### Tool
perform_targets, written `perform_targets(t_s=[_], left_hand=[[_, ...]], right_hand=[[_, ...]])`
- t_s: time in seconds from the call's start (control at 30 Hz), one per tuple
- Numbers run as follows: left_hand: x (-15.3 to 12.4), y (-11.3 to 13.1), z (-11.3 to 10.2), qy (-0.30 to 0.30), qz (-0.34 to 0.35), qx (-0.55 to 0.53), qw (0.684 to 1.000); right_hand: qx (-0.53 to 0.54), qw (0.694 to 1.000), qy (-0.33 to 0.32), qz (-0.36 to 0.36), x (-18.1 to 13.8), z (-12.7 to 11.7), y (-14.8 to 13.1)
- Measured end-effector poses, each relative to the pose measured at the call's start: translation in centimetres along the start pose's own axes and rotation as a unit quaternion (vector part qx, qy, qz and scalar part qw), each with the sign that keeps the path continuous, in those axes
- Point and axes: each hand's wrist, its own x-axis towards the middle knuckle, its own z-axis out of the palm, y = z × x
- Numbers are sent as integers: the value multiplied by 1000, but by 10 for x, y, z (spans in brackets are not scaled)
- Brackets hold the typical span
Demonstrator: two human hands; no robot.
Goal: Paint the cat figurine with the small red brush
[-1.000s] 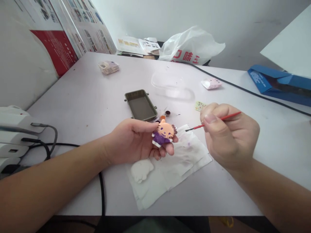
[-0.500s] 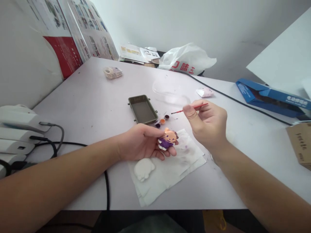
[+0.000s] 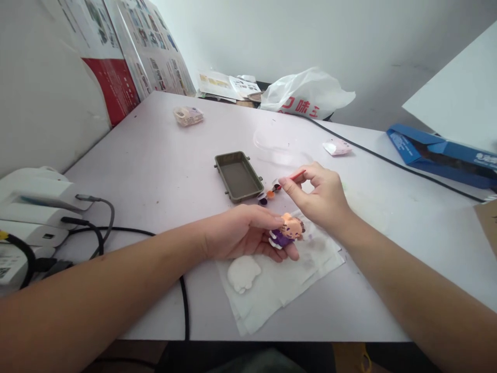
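My left hand (image 3: 243,234) lies palm up over the tissue and holds a small painted figurine (image 3: 287,230) with an orange head and purple body at its fingertips. My right hand (image 3: 318,199) pinches a thin red paintbrush (image 3: 292,178), whose tip reaches down to the row of small paint pots (image 3: 267,196) beside the olive tray (image 3: 238,176). An unpainted white figurine (image 3: 243,273) rests on the white tissue (image 3: 287,282) just below my left hand.
White devices with black cables (image 3: 39,217) sit at the left edge. A clear plastic lid (image 3: 277,145), a pink packet (image 3: 337,148), a small wrapped pack (image 3: 188,115), a white plastic bag (image 3: 306,96) and a blue box (image 3: 442,155) lie farther back. Posters lean on the left wall.
My right hand has moved forward and left, bringing the brush tip from above the figurine down to the paint pots. My left hand keeps holding the figurine, barely shifted.
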Motion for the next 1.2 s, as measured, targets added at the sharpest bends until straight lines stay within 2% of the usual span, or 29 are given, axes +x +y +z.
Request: perform_targets(t_s=[0.17, 0.5, 0.77, 1.0, 1.1, 1.2], left_hand=[[-1, 0, -1, 3, -3, -1, 1000], [-1, 1, 0, -4, -6, 1, 1000], [-1, 2, -1, -10, -6, -8, 1000], [-1, 2, -4, -2, -15, -56, 998], [-2, 3, -4, 11, -21, -76, 997], [-3, 6, -2, 25, -22, -86, 996]], right_hand=[[-23, 998, -56, 4, 0, 0, 0], [-11, 996, -90, 4, 0, 0, -2], [-4, 998, -58, 11, -2, -3, -3], [62, 997, 46, 25, -6, -11, -1], [120, 988, 90, 40, -11, -20, -2], [228, 966, 100, 73, -17, -31, -4]])
